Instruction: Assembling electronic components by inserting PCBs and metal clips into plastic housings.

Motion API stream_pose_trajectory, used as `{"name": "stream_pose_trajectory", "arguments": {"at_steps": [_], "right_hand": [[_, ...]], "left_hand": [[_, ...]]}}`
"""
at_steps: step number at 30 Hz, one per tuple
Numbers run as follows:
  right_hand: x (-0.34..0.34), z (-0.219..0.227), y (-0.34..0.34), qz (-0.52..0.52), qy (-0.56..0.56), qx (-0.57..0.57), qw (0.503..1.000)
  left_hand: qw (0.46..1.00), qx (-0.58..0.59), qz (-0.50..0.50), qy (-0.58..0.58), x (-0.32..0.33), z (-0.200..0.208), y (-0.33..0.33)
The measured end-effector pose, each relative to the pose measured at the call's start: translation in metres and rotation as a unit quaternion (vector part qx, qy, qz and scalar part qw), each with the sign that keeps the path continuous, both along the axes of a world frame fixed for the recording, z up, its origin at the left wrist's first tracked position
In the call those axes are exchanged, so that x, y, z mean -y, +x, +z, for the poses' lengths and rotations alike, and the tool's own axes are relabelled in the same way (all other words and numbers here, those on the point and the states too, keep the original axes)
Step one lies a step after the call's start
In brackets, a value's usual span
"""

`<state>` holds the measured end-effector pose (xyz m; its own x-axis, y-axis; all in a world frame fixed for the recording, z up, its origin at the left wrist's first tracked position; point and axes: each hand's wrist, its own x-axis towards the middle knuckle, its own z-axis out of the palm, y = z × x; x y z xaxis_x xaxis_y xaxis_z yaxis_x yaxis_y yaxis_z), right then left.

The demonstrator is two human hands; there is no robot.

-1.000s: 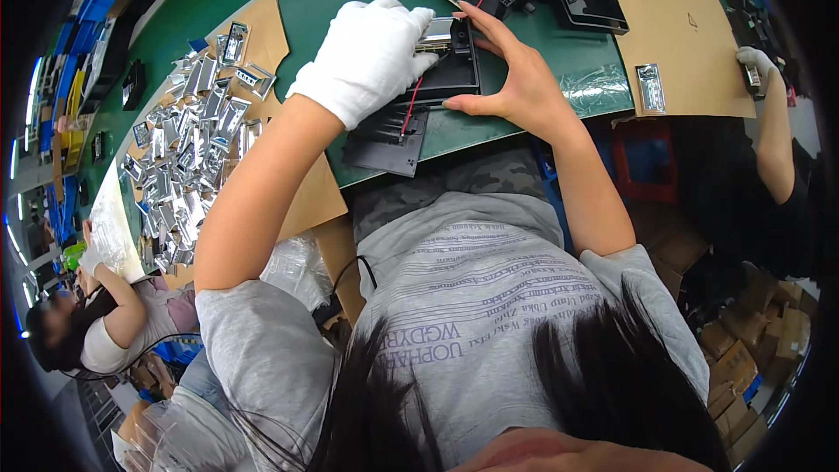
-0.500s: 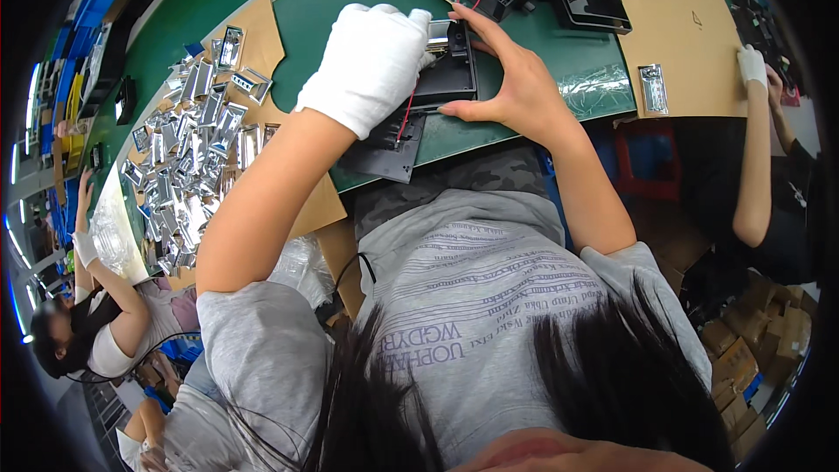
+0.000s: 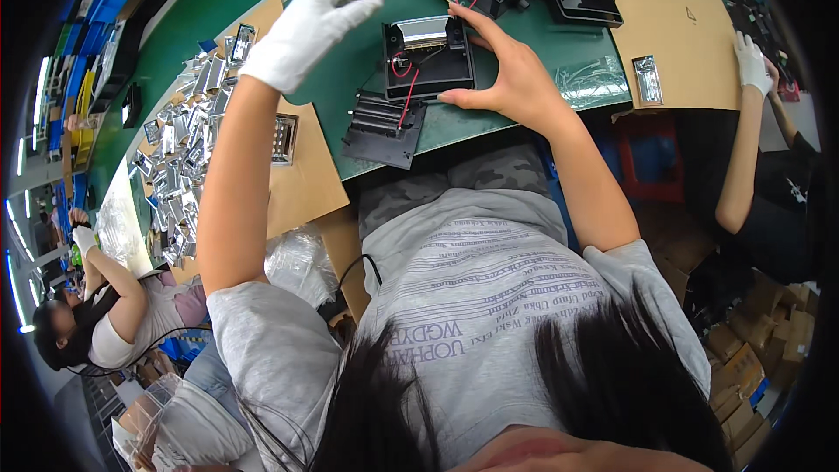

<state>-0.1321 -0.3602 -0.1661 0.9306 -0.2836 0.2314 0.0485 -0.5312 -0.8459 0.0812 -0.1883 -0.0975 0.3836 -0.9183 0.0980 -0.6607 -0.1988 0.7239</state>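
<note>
A black plastic housing lies on the green table, with a silver reflective piece at its far end and red wires inside. A red wire joins it to a black battery holder at the table's near edge. My right hand, bare, spans the housing's right side, thumb at the near edge and forefinger at the far edge. Left of the housing my left hand, in a white glove, hovers apart from it. Its fingers are stretched out, with nothing visible in them.
Silver reflective parts are heaped at the left on cardboard. Farther back are more black housings with red wires. One silver part lies on the right cardboard. Co-workers sit on both sides; a gloved hand shows at the right.
My left hand has come off the housing and moved left, its fingers straightening. The silver piece and battery holder are now uncovered. My right hand has stayed at the housing.
</note>
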Motion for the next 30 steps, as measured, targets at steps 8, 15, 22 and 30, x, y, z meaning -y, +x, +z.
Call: {"name": "stream_pose_trajectory", "arguments": {"at_steps": [8, 15, 22, 30], "right_hand": [[-0.003, 0.004, 0.000, 0.003, -0.001, 0.013, 1.000], [-0.004, 0.002, 0.001, 0.001, 0.018, 0.088, 0.996], [0.005, 0.005, -0.009, 0.042, 0.191, 0.111, 0.974], [0.000, 0.009, -0.005, 0.057, 0.178, 0.051, 0.981]], "left_hand": [[0.970, 0.026, -0.004, 0.240, 0.052, 0.014, -0.016], [0.965, 0.069, -0.015, 0.253, 0.052, 0.019, -0.016], [0.978, 0.041, 0.018, 0.203, -0.005, 0.034, 0.054], [0.912, 0.362, 0.092, 0.169, -0.046, 0.016, 0.230]]}}
